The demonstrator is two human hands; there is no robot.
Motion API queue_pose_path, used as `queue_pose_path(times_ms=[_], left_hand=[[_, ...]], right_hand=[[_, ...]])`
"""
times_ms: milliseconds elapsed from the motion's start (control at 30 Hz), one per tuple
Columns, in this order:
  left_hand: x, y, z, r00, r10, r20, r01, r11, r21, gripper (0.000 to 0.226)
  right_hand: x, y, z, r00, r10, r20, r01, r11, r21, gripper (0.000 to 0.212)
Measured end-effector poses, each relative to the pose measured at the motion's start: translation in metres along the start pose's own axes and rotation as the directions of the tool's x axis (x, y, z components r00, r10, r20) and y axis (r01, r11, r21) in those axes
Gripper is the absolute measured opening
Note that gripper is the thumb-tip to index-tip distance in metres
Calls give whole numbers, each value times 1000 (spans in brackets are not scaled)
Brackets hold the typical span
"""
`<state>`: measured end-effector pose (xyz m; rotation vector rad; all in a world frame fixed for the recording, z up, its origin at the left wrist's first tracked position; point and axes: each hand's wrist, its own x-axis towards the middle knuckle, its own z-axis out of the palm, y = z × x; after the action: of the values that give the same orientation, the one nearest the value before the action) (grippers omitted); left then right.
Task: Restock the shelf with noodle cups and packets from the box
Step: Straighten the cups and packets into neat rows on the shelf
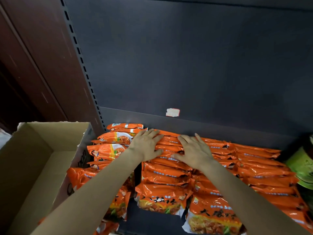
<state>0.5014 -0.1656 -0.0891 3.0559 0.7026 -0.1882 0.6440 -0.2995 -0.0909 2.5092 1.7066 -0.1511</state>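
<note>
Several rows of orange noodle packets [166, 175] stand packed on the dark shelf [152, 223]. My left hand [146, 145] lies flat with spread fingers on the tops of the packets near the back of the middle row. My right hand [194, 150] presses flat on the same row just to the right. Neither hand grips anything. A cardboard box [39, 160] sits open at the left, and its visible inside shows only bare cardboard.
The shelf's dark back panel [186, 65] rises behind the packets, with a small white label [172, 112] on its lower strip. A slotted upright [81, 60] stands at the left. Green noodle cups [303, 167] sit at the right edge.
</note>
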Motion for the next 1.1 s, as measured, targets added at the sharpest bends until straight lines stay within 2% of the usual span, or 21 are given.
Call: queue_pose_path(times_ms=[133,267,367,567,733,900,1000,1100], left_hand=[[0,3,-3,999,-30,22,32,993,-115,66],[-12,-7,-15,990,-77,-118,26,925,-380,57],[-29,-31,-22,977,-125,-172,46,913,-405,50],[-62,-113,-13,942,-296,-157,196,866,-461,35],[-66,-167,-8,939,-310,-150,186,823,-536,32],[-46,-185,0,980,-190,-65,120,816,-566,38],[-35,-187,1,991,-131,-42,82,808,-583,40],[-29,-190,3,986,-155,-52,85,759,-646,37]], right_hand=[[3,0,-3,1000,10,22,-11,1000,21,87],[7,-13,-18,1000,-14,-6,14,987,158,79],[10,-38,-27,995,-58,-84,79,957,278,69],[32,-104,-35,983,-71,-171,130,923,363,55],[52,-143,-34,983,97,-157,-38,939,341,53],[75,-159,-29,938,269,-220,-222,951,218,45],[82,-162,-29,920,316,-229,-282,944,172,38],[86,-162,-32,916,333,-223,-293,936,196,33]])
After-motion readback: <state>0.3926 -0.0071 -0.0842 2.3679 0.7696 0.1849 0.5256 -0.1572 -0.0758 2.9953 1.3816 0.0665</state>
